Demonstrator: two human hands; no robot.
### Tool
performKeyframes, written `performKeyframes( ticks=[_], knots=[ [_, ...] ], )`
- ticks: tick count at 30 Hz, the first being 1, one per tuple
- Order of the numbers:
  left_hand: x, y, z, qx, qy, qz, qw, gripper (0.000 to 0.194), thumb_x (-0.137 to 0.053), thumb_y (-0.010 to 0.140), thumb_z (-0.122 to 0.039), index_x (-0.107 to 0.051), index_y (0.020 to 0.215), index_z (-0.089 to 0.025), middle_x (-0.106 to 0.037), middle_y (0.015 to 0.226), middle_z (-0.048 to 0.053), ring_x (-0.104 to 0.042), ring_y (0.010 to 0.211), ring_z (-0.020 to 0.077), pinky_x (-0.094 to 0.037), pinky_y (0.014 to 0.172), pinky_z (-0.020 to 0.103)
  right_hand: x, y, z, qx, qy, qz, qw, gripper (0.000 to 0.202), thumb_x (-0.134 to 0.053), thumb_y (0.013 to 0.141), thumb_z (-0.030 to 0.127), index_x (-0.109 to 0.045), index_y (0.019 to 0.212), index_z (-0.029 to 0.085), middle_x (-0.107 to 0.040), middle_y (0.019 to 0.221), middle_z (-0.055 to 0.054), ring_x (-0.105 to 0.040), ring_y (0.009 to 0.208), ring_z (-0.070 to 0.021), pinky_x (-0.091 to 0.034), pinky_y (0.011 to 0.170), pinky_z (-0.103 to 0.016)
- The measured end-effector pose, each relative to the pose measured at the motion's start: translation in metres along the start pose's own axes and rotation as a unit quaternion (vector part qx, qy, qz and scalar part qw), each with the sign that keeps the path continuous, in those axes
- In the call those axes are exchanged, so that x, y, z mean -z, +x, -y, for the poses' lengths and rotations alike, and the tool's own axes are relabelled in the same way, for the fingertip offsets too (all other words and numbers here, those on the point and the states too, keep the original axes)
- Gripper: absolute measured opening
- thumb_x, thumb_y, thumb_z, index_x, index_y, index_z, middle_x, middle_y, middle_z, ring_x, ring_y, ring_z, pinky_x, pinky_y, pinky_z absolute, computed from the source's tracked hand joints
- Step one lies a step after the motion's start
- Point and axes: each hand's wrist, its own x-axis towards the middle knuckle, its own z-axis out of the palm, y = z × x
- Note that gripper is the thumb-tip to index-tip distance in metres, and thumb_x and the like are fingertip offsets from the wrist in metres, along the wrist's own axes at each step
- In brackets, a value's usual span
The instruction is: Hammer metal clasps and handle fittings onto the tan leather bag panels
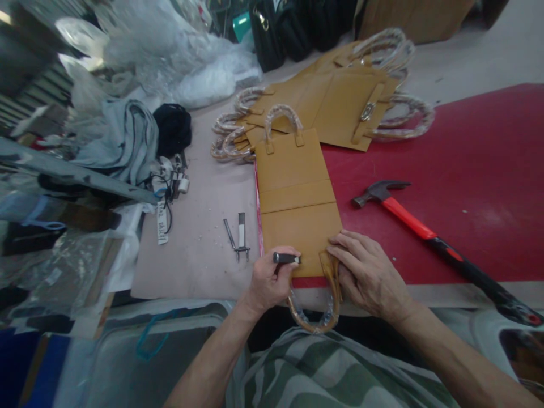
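A tan leather bag panel [293, 195] lies lengthwise in front of me, with a plastic-wrapped handle at its far end and another wrapped handle [317, 327] at its near end. My left hand [272, 279] pinches a short dark rod-like tool [284, 258] with a pale tip, held low over the panel's near left part; its exact kind is unclear. My right hand [372, 276] grips the panel's near right edge beside the handle tab [327, 263], fingertips on the leather. Some of its fingers are hidden.
On the red mat [471, 170] to the right rests a claw hammer [408, 218]. More tan bag panels [327, 102] with wrapped handles are stacked behind. Small metal tools [241, 238] lie left. Plastic wrapping [187, 62], black bags [289, 28] and a cardboard box [412, 20] stand at the back.
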Motion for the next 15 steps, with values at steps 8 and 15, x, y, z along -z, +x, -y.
performKeyframes(
  ticks=[8,15],
  knots=[
    [-0.0034,-0.0004,0.0032,0.011,0.019,-0.006,1.0,0.012,-0.058,0.092,-0.015,-0.067,0.1,-0.017,-0.076,0.093,0.007,-0.074,0.089,0.0173,-0.062,0.082,0.03,-0.0004,-0.0006,0.001,0.001,0.0,-0.012,1.0,0.033,-0.051,0.088,0.012,-0.06,0.12,0.014,-0.061,0.128,-0.016,-0.052,0.124,-0.0345,-0.048,0.104,-0.054],
    [-0.0072,-0.005,0.0056,0.017,-0.006,-0.022,1.0,0.01,-0.059,0.092,-0.014,-0.065,0.1,-0.016,-0.075,0.094,0.007,-0.074,0.09,0.0168,-0.061,0.084,0.03,-0.0002,0.0006,0.0017,0.0,-0.002,-0.016,1.0,0.033,-0.052,0.086,0.011,-0.06,0.119,0.015,-0.062,0.126,-0.015,-0.053,0.122,-0.0345,-0.048,0.103,-0.053]
  ],
)
